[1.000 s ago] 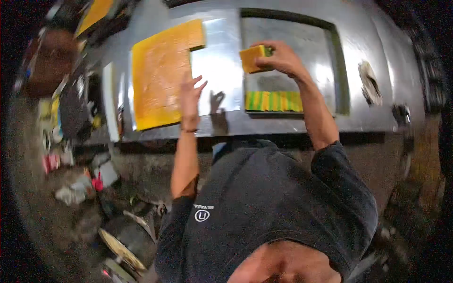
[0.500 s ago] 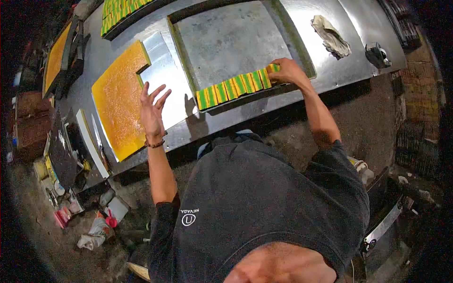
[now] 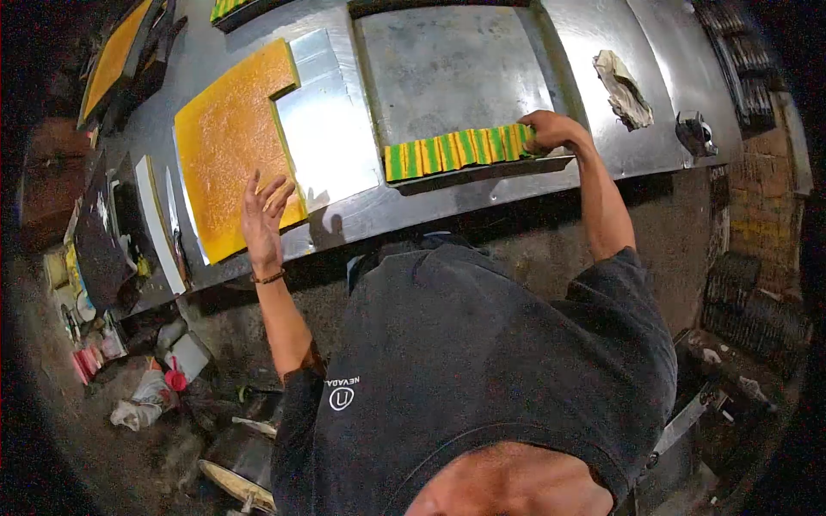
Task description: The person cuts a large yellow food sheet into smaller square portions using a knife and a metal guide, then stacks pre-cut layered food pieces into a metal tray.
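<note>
My right hand (image 3: pixel 555 133) is at the right end of a row of green and yellow striped pieces (image 3: pixel 456 152), its fingers closed round the end piece. The row stands along the near edge of a square metal tray (image 3: pixel 456 69). My left hand (image 3: pixel 264 219) hovers over the near right part of an orange-yellow slab (image 3: pixel 228 142), fingers apart and holding nothing. The slab has a notch cut from its far right corner and lies on a shiny metal sheet (image 3: pixel 331 129).
A crumpled cloth (image 3: pixel 623 90) and a dark metal object (image 3: pixel 695 134) lie at the right. A knife (image 3: pixel 175 228) and a long pale strip (image 3: pixel 159 224) lie left of the slab. Another orange slab (image 3: pixel 116 56) and more striped pieces (image 3: pixel 225 8) are at the far left.
The view has shifted, with the tray higher in the picture. My left hand has moved over the slab's near part. My right hand remains at the row's right end.
</note>
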